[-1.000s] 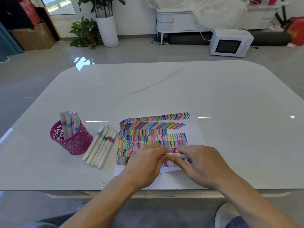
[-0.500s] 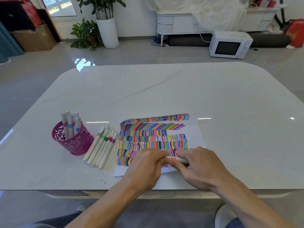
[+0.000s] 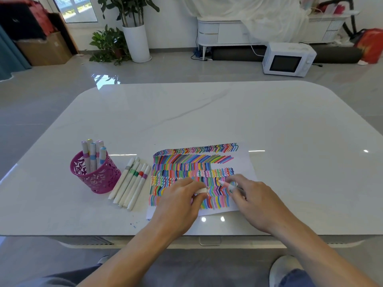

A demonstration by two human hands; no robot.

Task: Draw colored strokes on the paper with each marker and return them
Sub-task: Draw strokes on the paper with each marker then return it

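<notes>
One white table (image 3: pixel 207 121) carries the striped paper (image 3: pixel 244 162) at six o'clock, with pink cup (image 3: pixel 97 179) and five loose markers (image 3: pixel 132 183) at its nine. We find the right hand (image 3: pixel 257 199) pinching the uncapped marker (image 3: pixel 227 184) over the sheet, the left hand (image 3: pixel 178 201) pinching its cap (image 3: pixel 201 190). Light, stiff, slick barrel: we judge a mid-barrel hold best.

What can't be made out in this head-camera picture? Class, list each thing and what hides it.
Head view: the marker in the right hand is motion-blurred; tip colour unclear.
The cap pinched by the left hand is mostly behind fingers.
Strokes on the paper under both hands are covered.
The standing markers have lower ends behind the pink cup wall.
</notes>
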